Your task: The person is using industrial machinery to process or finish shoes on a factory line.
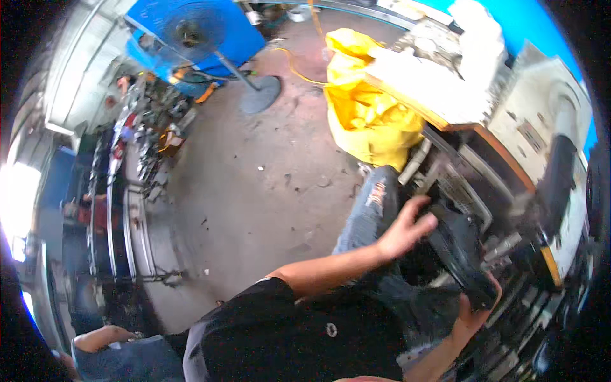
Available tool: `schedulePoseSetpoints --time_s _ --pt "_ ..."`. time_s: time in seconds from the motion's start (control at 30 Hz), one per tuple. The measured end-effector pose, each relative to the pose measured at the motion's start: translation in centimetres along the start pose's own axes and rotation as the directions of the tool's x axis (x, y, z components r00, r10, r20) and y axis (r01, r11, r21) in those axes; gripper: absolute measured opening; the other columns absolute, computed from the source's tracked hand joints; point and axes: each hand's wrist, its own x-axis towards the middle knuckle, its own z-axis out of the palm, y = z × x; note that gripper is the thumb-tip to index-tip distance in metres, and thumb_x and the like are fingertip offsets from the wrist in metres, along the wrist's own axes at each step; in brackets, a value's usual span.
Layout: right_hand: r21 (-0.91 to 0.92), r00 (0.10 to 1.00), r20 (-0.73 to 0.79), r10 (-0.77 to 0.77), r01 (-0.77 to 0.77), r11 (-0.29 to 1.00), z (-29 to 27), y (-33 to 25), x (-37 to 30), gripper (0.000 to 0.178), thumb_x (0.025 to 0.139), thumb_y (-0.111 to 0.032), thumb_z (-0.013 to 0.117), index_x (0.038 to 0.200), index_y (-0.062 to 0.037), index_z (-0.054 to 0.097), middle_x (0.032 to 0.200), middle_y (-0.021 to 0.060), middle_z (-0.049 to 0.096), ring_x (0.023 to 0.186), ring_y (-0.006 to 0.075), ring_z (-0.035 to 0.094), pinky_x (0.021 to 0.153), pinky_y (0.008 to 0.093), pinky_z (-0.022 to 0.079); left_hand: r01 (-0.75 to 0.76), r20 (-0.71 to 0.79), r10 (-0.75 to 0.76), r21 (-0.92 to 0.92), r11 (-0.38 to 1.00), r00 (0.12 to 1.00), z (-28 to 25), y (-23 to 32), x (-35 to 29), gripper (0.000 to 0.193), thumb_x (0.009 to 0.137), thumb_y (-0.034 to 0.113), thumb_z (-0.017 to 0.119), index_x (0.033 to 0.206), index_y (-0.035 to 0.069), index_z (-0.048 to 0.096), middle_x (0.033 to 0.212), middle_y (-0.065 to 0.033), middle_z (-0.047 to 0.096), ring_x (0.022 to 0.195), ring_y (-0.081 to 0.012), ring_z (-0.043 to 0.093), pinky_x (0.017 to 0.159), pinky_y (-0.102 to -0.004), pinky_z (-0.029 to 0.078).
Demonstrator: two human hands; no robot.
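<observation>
A black shoe (455, 245), blurred by motion, lies over my lap at the right. My right hand (476, 309) is wrapped round its near end, the fingers partly hidden. Beside the far end of the shoe, my left hand (407, 229) has thumb and fingers apart; whether the fingertips touch it I cannot tell. My knee in torn blue jeans (363, 213) stands next to the left hand.
A yellow sack (375, 124) stands beside a white-topped worktable (439, 83). A machine with a dark hose (557, 178) is at the right. A pedestal fan (261, 94) and loaded racks (118, 210) are at the left. Another person's arm (105, 337) shows at lower left.
</observation>
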Motion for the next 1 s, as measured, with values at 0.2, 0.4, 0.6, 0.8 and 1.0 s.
schedulePoseSetpoints --time_s 0.2,0.4,0.6,0.8,1.0 --pt "0.477 0.984 0.117 0.134 -0.175 0.861 0.2 3.0 1.3 0.084 0.068 -0.011 0.086 0.142 -0.0107 0.046 0.141 0.0116 0.055 0.135 0.0299 0.049 0.117 0.0476 0.034 0.423 0.114 -0.409 -0.152 0.893 0.905 -6.1 0.8 -0.9 0.083 0.092 0.050 0.066 0.159 0.023 0.025 0.152 -0.0082 0.041 0.124 -0.0232 0.052 0.086 -0.0440 0.054" --pt "0.784 0.991 0.135 -0.023 -0.092 0.614 0.6 -0.1 3.4 0.099 0.084 -0.027 0.079 0.160 -0.0100 0.018 0.162 0.0157 0.030 0.145 0.0274 0.038 0.119 0.0432 0.030 0.036 0.160 -0.024 -0.074 0.997 0.987 -7.3 1.3 0.3 0.110 0.068 0.013 0.085 0.158 0.009 0.022 0.138 -0.0077 0.050 0.113 -0.0214 0.057 0.098 -0.0364 0.050" --pt "0.677 0.994 0.028 -0.109 0.062 0.733 -5.2 -0.9 3.1 0.090 0.088 -0.011 0.073 0.161 -0.0096 0.020 0.160 0.0182 0.034 0.144 0.0280 0.040 0.117 0.0425 0.034 -0.183 0.218 0.130 0.242 0.953 0.967 -1.0 2.6 -2.8 0.096 0.057 -0.006 0.082 0.141 0.001 0.037 0.140 -0.0184 0.052 0.122 -0.0276 0.055 0.107 -0.0420 0.043" --pt "0.392 0.980 -0.189 -0.055 0.126 0.911 -9.3 -3.7 0.4 0.078 0.082 0.019 0.056 0.154 -0.0041 0.036 0.148 0.0107 0.049 0.137 0.0210 0.047 0.115 0.0362 0.036 -0.485 0.405 0.314 0.447 0.752 0.859 3.8 1.8 -4.2 0.088 0.066 0.010 0.087 0.139 -0.001 0.039 0.146 -0.0219 0.050 0.131 -0.0317 0.051 0.113 -0.0422 0.037" --pt "0.258 0.946 -0.319 -0.056 0.144 0.955 -12.3 -9.5 -4.4 0.069 0.089 0.006 0.064 0.152 -0.0042 0.038 0.145 0.0131 0.054 0.133 0.0221 0.052 0.112 0.0372 0.040 -0.336 0.446 0.256 0.109 0.936 0.858 7.2 0.9 -4.8 0.093 0.064 0.010 0.090 0.141 0.001 0.039 0.147 -0.0203 0.046 0.135 -0.0333 0.047 0.116 -0.0455 0.034"
